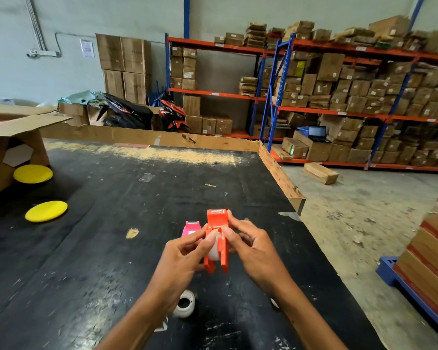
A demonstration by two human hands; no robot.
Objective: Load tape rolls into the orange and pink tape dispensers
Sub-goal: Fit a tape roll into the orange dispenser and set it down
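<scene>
legible text: none. white labels on the cardboard boxes point(359, 89) on the shelving, a paper notice point(87, 48) on the wall, tags on the orange shelf beams point(213, 93) and lettering on the black motorbike fairing point(122, 108) all carry print, too blurred or small to read.

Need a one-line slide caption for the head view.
Both hands, left hand and right hand, hold the orange plastic tape dispenser above the black table.
</scene>
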